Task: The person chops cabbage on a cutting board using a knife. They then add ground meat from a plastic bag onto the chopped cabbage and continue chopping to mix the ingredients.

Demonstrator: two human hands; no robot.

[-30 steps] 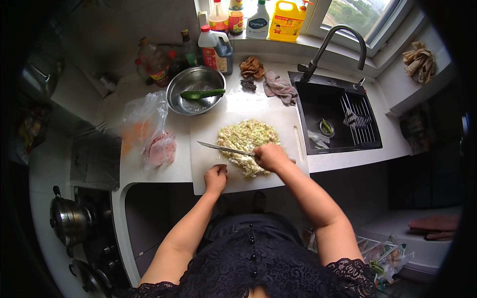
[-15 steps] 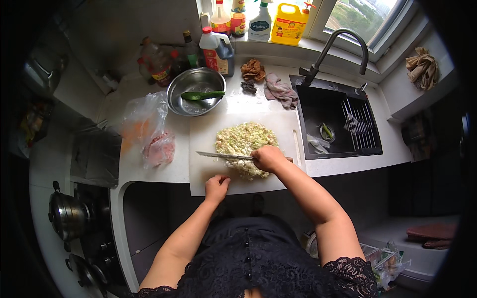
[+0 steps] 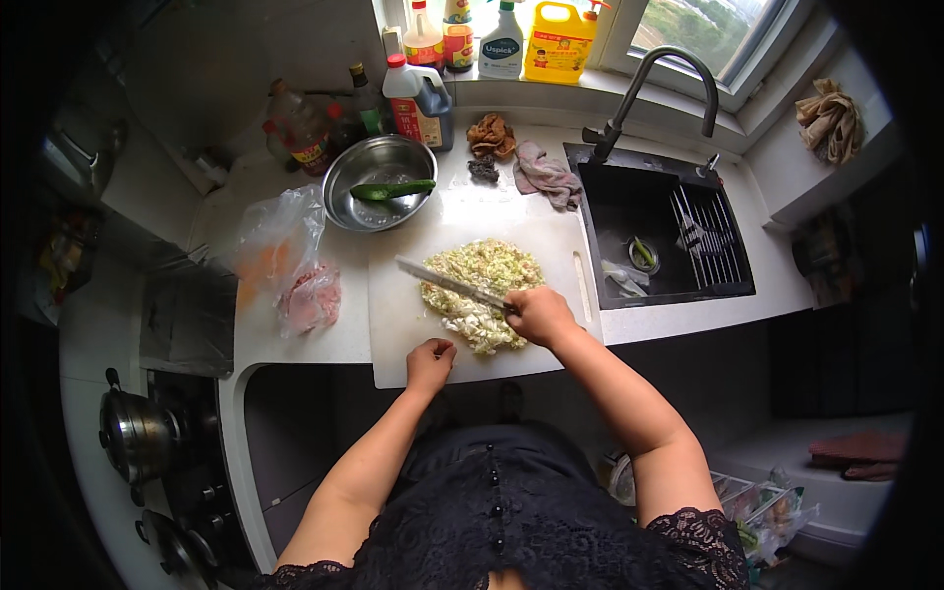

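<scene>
My right hand (image 3: 540, 317) is closed round the handle of a kitchen knife (image 3: 454, 282), whose long blade points to the far left over the chopped food. A pile of finely chopped pale green and white vegetable (image 3: 487, 329) is spread on the white cutting board (image 3: 393, 295). Curled at the board's front edge, my left hand (image 3: 430, 364) is closed, with nothing visible in its fingers, a little nearer to me than the pile.
A steel bowl (image 3: 344, 211) holding a green cucumber (image 3: 391, 190) stands beyond the board. Left of it lie bagged pink meat (image 3: 310, 298) and a clear bag (image 3: 275, 241). A cloth (image 3: 547, 177) lies by the black sink (image 3: 615, 221). Bottles line the back; pots (image 3: 138, 433) sit left.
The knife has swung: its tip is now farther away and raised, with the blade slanting across the pile. My right hand has shifted slightly; my left hand stays at the board's edge.
</scene>
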